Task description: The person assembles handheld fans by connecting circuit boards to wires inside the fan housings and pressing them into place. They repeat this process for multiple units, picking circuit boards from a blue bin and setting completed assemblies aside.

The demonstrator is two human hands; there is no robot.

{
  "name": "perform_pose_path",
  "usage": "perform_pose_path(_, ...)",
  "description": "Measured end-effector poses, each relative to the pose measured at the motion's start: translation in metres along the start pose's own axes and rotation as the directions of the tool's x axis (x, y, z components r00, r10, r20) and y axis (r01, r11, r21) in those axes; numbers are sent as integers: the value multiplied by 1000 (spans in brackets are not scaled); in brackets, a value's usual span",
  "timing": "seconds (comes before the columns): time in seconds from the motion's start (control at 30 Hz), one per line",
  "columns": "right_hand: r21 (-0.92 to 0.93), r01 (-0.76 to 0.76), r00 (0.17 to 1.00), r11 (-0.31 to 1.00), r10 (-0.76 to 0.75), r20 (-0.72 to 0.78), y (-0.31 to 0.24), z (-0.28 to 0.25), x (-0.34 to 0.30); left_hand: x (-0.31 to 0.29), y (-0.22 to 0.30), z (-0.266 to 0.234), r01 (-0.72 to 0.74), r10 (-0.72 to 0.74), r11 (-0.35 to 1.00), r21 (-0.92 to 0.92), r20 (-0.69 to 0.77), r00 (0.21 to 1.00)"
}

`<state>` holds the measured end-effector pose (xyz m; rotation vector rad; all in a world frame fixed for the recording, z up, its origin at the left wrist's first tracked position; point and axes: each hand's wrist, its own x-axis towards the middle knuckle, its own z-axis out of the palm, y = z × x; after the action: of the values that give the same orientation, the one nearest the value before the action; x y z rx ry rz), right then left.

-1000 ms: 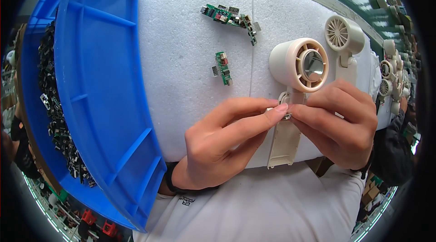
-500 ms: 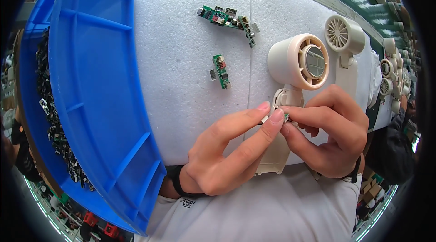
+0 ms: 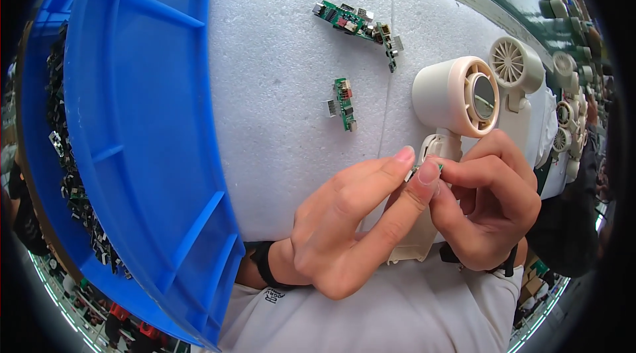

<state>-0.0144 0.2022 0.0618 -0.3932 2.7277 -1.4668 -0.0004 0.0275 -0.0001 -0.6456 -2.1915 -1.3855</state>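
- Green and tiny, a circuit board [image 3: 441,167] is pinched between the fingers of the left hand [image 3: 341,227] and the right hand [image 3: 493,204]; from where I stand, fingertips hide most of it.
- Toward one o'clock, just beyond, a cream fan [image 3: 437,95] lies with its handle shell [image 3: 416,242] passing beneath the hands toward six.
- On white foam [image 3: 278,174], a loose board [image 3: 345,106] lies at ten, a board cluster [image 3: 350,22] at eleven.
- Farther toward one, another fan [image 3: 523,65].
- Nine o'clock: a blue bin [image 3: 146,114].

A white shirt [image 3: 384,303] spans five to seven o'clock, with small dark print [image 3: 273,295] near seven; black left wristband [image 3: 262,263] at seven, dark right wristband [image 3: 511,263] at four.
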Motion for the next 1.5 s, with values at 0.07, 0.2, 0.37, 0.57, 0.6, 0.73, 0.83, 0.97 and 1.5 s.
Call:
perform_pose_path(0.07, 1, -30, 999, 1000, 30, -12, -2, 3, -2, 3, -1, -4, 27, -27, 999, -32, 11, 1000)
perform_pose_path(0.2, -55, 39, 999, 998, -39, -2, -3, 0, 3, 5, -4, -11, 122, -114, 979, -164, 56, 992)
perform_pose_path(0.37, -130, 232, 973, 964, -231, 23, -8, 1, 9, -1, -8, -12, 190, -211, 908, -373, -14, 977)
perform_pose_path(0.57, -76, 205, 979, 976, -206, -2, -5, 3, 7, -5, -5, -9, 252, -290, 878, -407, -33, 956)
perform_pose_path(0.6, -48, 181, 983, 982, -182, -13, -6, 3, 7, -5, -6, -8, 248, -287, 878, -409, -36, 957)
perform_pose_path(0.73, 24, 131, 991, 991, -131, -28, -8, 5, 8, -6, -8, -7, 218, -269, 886, -409, -70, 961)
perform_pose_path(0.83, 55, 122, 992, 991, -121, -20, -7, 7, 9, -5, -8, -10, 207, -250, 906, -370, -72, 965)
perform_pose_path(0.97, 141, 104, 994, 984, -101, -28, -5, 10, 9, -6, -8, -10, 199, -240, 927, -317, -96, 966)
perform_pose_path(1.5, 277, 21, 1000, 961, -24, 6, 0, 6, 7, -6, -5, -12, 180, -204, 939, -295, -53, 978)
